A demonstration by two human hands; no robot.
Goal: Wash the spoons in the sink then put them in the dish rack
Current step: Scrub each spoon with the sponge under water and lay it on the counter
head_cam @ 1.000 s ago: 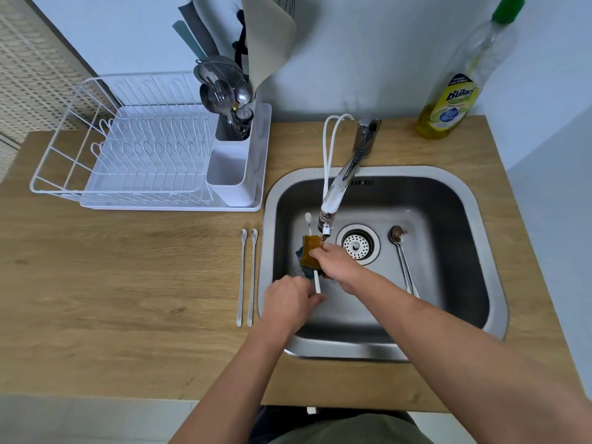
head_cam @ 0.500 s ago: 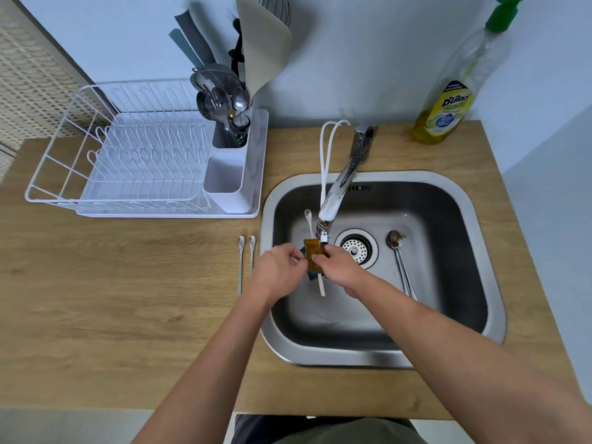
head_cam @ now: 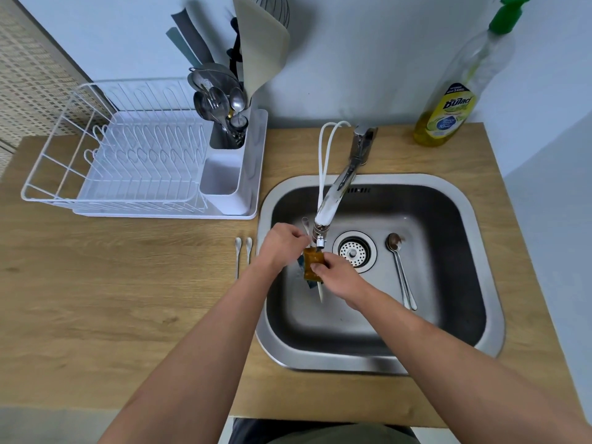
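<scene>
Shifted up-spoon since earlier: left hand (head_cam: 282,243) gripping white spoon (head_cam: 319,291) over sink (head_cam: 368,357), right hand (head_cam: 336,277) pinching sponge (head_cam: 311,263) around it; rack (head_cam: 141,161) awaiting, metal spoon (head_cam: 398,267) plus counter pair (head_cam: 242,251) seemingly unwashed.

A home kitchen, small and plain. A steel sink (head_cam: 378,354) is set into a wooden counter (head_cam: 128,299), with a chrome tap (head_cam: 339,190) reaching over the basin and a strainer drain (head_cam: 353,253) at its middle. At ten o'clock from the sink a white wire dish rack (head_cam: 128,149) stands on a tray; its cutlery cup (head_cam: 229,129) holds spoons, ladles and spatulas. At one o'clock, against the pale wall (head_cam: 368,59), is a bottle (head_cam: 448,113) of yellow dish soap with a green cap. Two hands work a sponge (head_cam: 312,262) under the tap, a spoon (head_cam: 398,267) lies in the basin at three o'clock from the drain, and two white spoons (head_cam: 243,251) lie on the counter beside the rim.
</scene>
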